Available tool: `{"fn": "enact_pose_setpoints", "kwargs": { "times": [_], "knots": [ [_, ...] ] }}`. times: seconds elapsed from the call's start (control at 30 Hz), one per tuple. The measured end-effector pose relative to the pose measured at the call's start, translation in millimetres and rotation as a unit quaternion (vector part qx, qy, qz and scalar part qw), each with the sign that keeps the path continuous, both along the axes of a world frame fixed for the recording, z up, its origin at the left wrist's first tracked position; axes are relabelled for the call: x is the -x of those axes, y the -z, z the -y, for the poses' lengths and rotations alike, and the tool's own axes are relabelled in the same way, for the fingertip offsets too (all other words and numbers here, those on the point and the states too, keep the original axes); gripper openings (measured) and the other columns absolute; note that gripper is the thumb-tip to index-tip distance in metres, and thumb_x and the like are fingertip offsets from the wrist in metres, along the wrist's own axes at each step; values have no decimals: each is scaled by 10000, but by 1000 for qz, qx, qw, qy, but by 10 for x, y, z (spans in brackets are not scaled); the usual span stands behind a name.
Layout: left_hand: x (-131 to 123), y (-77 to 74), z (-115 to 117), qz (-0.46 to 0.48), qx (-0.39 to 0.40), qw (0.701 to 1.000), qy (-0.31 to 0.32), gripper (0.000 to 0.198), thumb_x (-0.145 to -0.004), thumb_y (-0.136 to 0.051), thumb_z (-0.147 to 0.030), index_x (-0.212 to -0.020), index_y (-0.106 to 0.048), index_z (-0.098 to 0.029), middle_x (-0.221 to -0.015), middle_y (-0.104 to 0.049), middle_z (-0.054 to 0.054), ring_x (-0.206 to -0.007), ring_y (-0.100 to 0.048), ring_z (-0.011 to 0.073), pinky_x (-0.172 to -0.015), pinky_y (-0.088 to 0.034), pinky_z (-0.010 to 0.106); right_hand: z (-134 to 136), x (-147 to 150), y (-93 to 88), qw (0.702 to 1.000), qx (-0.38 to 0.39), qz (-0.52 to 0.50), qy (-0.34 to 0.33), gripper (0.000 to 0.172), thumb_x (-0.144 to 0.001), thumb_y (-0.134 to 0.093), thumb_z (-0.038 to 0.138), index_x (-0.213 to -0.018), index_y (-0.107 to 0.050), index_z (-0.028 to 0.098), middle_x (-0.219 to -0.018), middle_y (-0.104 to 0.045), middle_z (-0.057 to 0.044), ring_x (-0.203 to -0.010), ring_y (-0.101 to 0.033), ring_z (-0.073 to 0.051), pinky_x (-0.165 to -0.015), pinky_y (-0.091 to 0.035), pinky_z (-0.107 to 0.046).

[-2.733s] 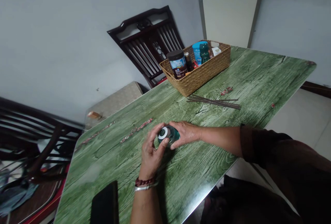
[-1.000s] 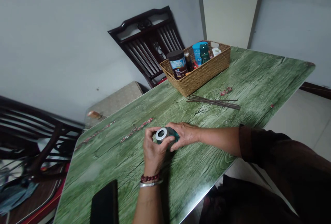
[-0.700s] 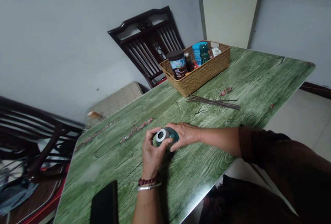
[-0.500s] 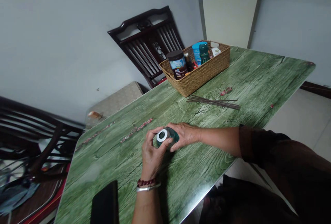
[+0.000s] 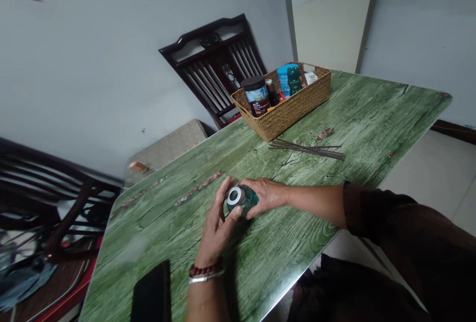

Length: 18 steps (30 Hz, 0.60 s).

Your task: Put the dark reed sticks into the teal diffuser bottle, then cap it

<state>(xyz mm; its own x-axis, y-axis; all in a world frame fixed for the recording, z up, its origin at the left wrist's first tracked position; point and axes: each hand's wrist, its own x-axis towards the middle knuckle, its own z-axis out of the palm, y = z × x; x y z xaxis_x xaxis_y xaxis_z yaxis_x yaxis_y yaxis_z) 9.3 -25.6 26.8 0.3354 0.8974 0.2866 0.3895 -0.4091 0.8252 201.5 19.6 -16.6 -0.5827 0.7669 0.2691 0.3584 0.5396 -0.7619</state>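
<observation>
A small dark green glass bottle (image 5: 253, 197) with a silver-white ring collar (image 5: 240, 194) leans over the green table, its round mouth facing me. My right hand (image 5: 268, 195) is wrapped round the body of the bottle from the right. On the other side, my left hand (image 5: 215, 230) has its thumb and fingers spread about the collar. The thumb tip is close to the lower rim; whether it touches I cannot tell. Beyond the hands, several thin dark brown reed sticks (image 5: 307, 149) lie in a loose bundle on the table.
At the back of the green wood-patterned table (image 5: 178, 242) stands a woven basket (image 5: 297, 113) with a brown-lidded tub (image 5: 256, 95), a blue canister (image 5: 284, 76) and a green bottle (image 5: 294, 83). A black phone (image 5: 151, 292) lies near my left forearm. Dark wooden chairs (image 5: 219, 64) stand behind and left.
My left hand has loosened from the collar; its fingers are wider apart and the wrist has shifted slightly left. My right hand keeps its hold on the bottle.
</observation>
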Motion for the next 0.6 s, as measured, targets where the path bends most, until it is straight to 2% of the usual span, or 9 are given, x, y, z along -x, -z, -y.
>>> {"fn": "enact_pose_setpoints", "kwargs": {
  "times": [0.07,0.13,0.2,0.4,0.6],
  "knots": [
    [-23,16,-23,-13,-44,998,-42,772,-805,-709,-500,-1483,-414,-277,-1344,-568,119,-1224,-561,298,-1032,-444,454,-5,5,14,1000,-1,-2,-3,800,-627,-850,486,-1274,-466,214,-1095,-671,-59,-980,-669,-260,-778,-489,-325],
    [-52,18,-48,-57,-98,988,-103,683,-786,-727,-503,-1384,-517,-251,-1179,-624,94,-1081,-609,276,-965,-473,443,-11,8,28,1000,-9,-3,-3,800,-634,-841,494,-1276,-462,204,-1080,-674,-63,-968,-667,-260,-773,-486,-326],
    [-60,10,-61,-103,-129,978,-132,551,-808,-716,-476,-1285,-585,-235,-1071,-651,72,-996,-621,259,-924,-477,431,-12,10,35,1000,-17,1,0,785,-641,-829,511,-1260,-470,189,-1055,-677,-71,-951,-667,-265,-765,-486,-332],
    [-6,-42,-42,-149,-160,973,-74,380,-860,-670,-448,-1181,-655,-246,-1082,-705,79,-1012,-636,281,-921,-455,432,-3,0,9,1000,-13,10,0,754,-653,-821,510,-1237,-481,177,-1047,-678,-78,-935,-666,-262,-766,-489,-331],
    [-2,-193,-46,-206,-169,964,-19,362,-897,-613,-471,-1169,-646,-235,-1070,-688,80,-1010,-616,277,-934,-431,442,1,-12,-32,1000,-7,4,-15,764,-622,-841,500,-1223,-496,180,-1045,-669,-65,-946,-659,-250,-767,-484,-318]
  ]
}}
